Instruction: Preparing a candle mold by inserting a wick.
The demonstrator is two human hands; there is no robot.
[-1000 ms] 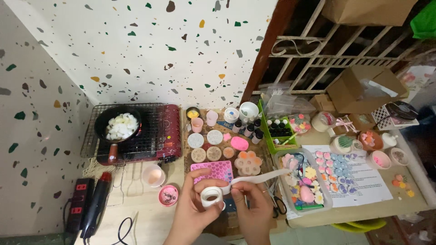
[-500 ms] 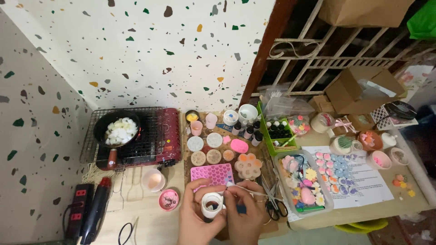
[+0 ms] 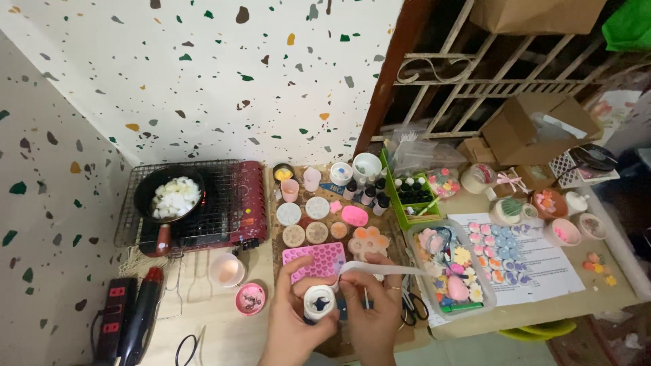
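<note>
Tape roll point(image 3: 319, 301) gripped in left hand point(image 3: 293, 324), strip point(image 3: 386, 269) pinched by right hand point(image 3: 371, 318) and drawn out rightward over pink mould point(image 3: 315, 261), uncut, nothing stuck down yet.

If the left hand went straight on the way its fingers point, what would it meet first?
Probably the pink heart mould: the left hand, holding the white tape roll, points up and away towards it. Depth is unclear.
</note>
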